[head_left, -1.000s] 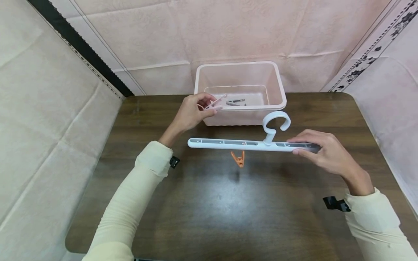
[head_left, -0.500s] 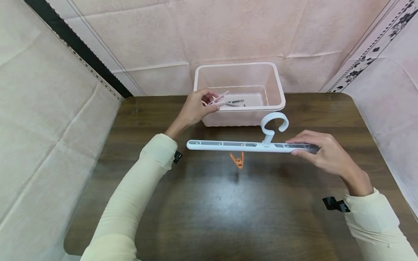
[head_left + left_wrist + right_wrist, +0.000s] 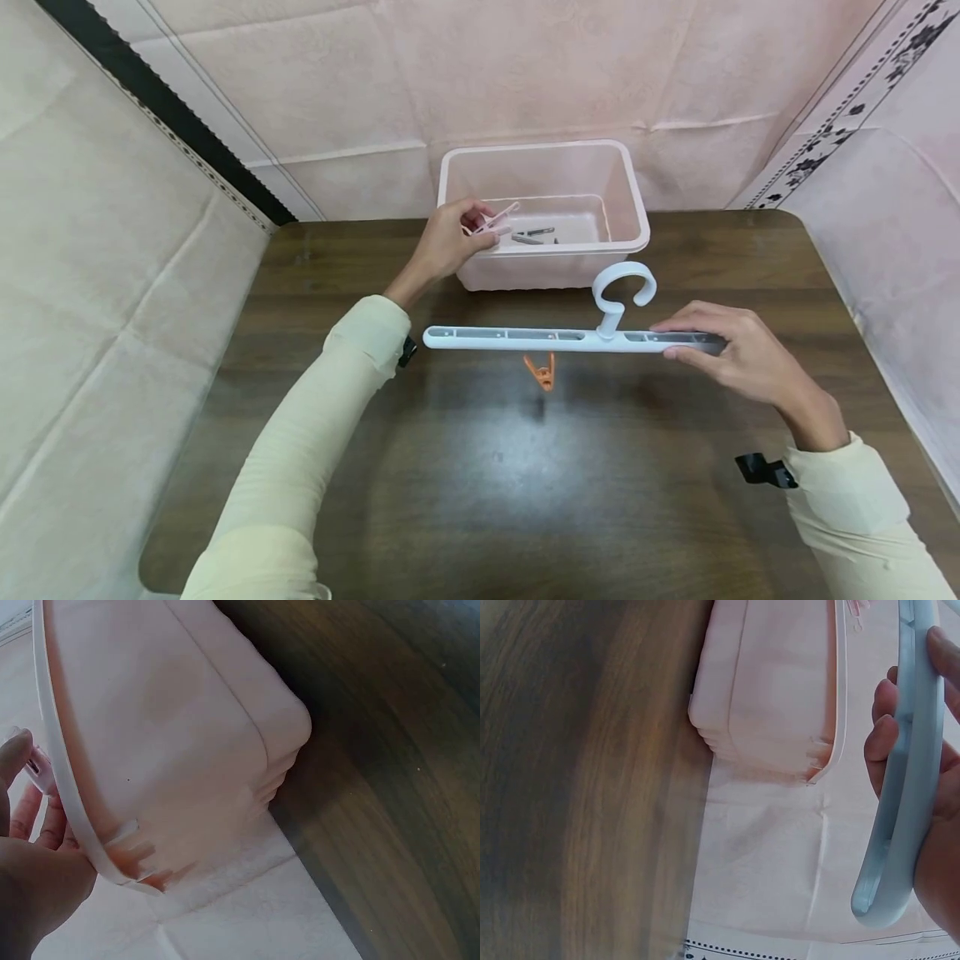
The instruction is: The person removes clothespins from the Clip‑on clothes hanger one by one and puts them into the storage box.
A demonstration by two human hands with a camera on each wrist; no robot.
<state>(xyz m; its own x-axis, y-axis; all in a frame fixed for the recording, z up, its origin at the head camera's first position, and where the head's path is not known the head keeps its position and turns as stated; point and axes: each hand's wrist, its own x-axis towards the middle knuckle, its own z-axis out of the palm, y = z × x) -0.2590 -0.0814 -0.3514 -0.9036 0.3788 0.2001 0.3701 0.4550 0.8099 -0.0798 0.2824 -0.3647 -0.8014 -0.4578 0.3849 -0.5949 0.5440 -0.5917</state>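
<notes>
My left hand (image 3: 446, 243) is at the near left corner of a pale pink plastic bin (image 3: 540, 273). Between its thumb and fingers it pinches a light pink clothespin (image 3: 497, 223), also seen partly as a pink piece (image 3: 40, 771) in the left wrist view. My right hand (image 3: 738, 352) grips the right end of a light blue hanger (image 3: 495, 339), holding it level above the table with the hook upward. An orange clothespin (image 3: 543, 377) hangs from the middle of the hanger's bar. In the right wrist view the hanger's end (image 3: 889, 900) runs past the palm.
Several small grey clips (image 3: 534, 235) lie on the bin's floor. The bin stands at the back of a dark wooden table (image 3: 480, 500), against a pink patterned cloth (image 3: 540, 75). Pale cloths also hang at the left and right.
My left hand has lifted slightly at the bin's rim, still pinching the pink clothespin. My right hand and the hanger have barely moved; the whole view has drifted a little.
</notes>
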